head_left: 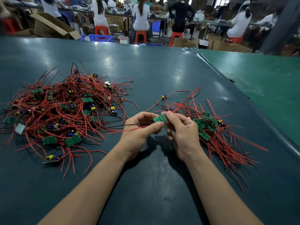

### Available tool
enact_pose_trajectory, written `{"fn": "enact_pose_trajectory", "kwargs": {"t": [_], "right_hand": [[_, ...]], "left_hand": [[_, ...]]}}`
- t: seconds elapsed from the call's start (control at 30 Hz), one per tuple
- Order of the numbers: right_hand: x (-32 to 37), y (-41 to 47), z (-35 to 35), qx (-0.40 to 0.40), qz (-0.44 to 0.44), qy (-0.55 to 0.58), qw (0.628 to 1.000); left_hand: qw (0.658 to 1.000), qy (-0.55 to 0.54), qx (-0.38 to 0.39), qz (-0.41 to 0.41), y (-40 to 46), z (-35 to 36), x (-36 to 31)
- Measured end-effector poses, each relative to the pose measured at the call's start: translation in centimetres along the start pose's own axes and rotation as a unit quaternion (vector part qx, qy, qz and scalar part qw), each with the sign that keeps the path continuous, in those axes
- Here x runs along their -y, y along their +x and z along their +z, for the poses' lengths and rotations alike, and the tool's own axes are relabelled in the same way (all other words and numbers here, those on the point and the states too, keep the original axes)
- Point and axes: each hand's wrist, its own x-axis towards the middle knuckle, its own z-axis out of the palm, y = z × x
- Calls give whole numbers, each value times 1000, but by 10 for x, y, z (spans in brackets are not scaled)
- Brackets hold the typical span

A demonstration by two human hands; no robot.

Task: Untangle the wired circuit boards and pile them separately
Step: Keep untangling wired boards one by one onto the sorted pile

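Note:
A small green circuit board (160, 118) with red and black wires is held above the table between both hands. My left hand (140, 132) pinches its left end and its wires, which trail off to the left. My right hand (181, 130) pinches its right end, and a red wire rises from there up and to the right. A big tangled heap of wired boards (65, 108) lies at the left. A tidier pile of boards (209, 127), wires pointing toward me, lies at the right. One single board (163, 97) sits apart behind the hands.
The dark green table mat (154, 176) spreads in front of me; a lighter green surface (259, 88) adjoins it at the right. Beyond the far edge, people sit on orange stools at other benches, with cardboard boxes and a blue crate (100, 38).

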Motion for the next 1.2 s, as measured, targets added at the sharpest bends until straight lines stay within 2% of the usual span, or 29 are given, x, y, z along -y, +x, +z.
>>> {"fn": "enact_pose_trajectory", "kwargs": {"t": [0.23, 0.37, 0.43, 0.6, 0.8, 0.97, 1.13, 1.2], "right_hand": [[8, 8, -12, -78, -37, 33, 996], [13, 10, -12, -64, 40, 166, 983], [14, 9, -13, -54, 59, 195, 978], [18, 8, -15, -51, 34, 205, 977], [21, 7, -15, -53, 79, 245, 965], [22, 8, -16, -70, 38, 236, 968], [20, 8, -16, -61, 68, 263, 961], [19, 9, -17, -51, 59, 255, 964]], "left_hand": [[999, -23, 18, -21, 0, -2, -5], [998, -46, 31, -28, -1, -3, -9], [997, -56, 41, -35, -1, -2, -10], [995, -86, 14, -41, 0, -5, -11], [997, -41, 35, -55, -1, -5, -10], [994, -95, 11, -54, 3, -8, -9], [995, -75, 36, -53, 3, -7, -8], [994, -99, 17, -44, 4, -8, -8]]}}
